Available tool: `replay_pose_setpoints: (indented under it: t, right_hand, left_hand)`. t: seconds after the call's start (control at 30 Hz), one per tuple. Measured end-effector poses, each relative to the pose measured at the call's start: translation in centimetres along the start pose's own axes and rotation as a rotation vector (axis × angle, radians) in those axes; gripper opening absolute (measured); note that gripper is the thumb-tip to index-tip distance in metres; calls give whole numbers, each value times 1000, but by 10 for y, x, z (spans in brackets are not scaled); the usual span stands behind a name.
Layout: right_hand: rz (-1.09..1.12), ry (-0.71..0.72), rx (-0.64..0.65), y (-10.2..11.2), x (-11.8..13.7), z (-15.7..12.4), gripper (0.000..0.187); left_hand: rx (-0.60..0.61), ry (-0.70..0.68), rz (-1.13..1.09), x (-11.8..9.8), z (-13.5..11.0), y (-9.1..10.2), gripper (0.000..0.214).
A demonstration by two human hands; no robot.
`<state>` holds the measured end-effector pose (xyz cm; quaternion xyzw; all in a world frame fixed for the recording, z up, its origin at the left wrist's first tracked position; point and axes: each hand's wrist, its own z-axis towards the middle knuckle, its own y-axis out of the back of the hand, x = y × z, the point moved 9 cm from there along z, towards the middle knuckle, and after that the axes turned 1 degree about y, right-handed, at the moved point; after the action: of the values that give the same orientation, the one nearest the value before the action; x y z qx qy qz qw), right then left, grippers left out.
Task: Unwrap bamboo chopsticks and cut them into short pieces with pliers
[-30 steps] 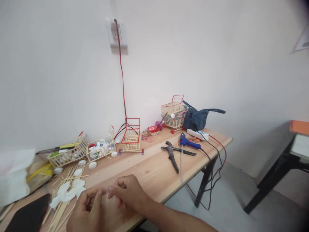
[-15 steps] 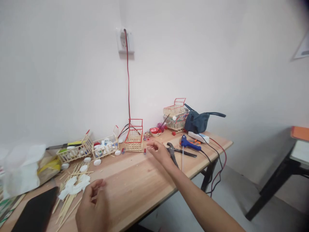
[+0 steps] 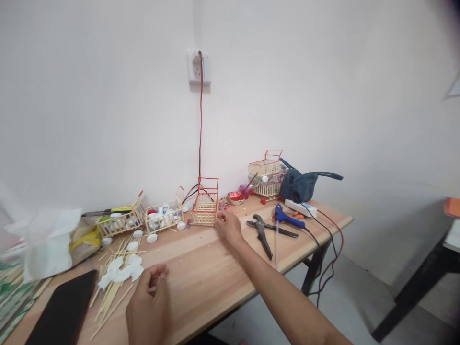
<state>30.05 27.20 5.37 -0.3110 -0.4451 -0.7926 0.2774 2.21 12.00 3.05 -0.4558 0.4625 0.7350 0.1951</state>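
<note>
A miniature shopping cart [image 3: 205, 207] of pale sticks with red-painted rim and handle stands upright on the wooden table [image 3: 194, 278] near the wall. At its lower right front corner is my right hand [image 3: 229, 227], fingers pinched on that corner and covering the wheel there. The opposite front corner shows a small red and blue wheel [image 3: 189, 224]. Closer to me, my left hand [image 3: 149, 302] hovers over the table with its fingers curled in; I see nothing in it. Loose sticks [image 3: 108, 299] and crumpled white tissue [image 3: 121, 269] lie beside it.
Two more stick carts [image 3: 122, 221] with bottles and caps stand left. Pliers [image 3: 263, 235], a blue glue gun [image 3: 287, 217], and a white power strip [image 3: 301, 208] lie right. Red paint [image 3: 236, 197], stacked carts [image 3: 265, 168] and a dark bag [image 3: 297, 184] stand behind. A black phone [image 3: 64, 309] lies front left.
My right hand has moved left to the cart's front corner, its fingers closing there. My left hand keeps its curl. The whole view has shifted slightly.
</note>
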Motion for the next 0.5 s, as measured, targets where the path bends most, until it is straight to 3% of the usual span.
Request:
replay_pose_setpoints:
  t: [0.23, 0.5]
  right_hand:
    - [-98, 87, 3, -7, 3, 5, 23]
    - [-140, 176, 0, 4, 19, 2, 23]
  left_hand:
    - [18, 28, -10, 0, 0, 0, 30]
    - [26, 29, -8, -1, -1, 0, 30]
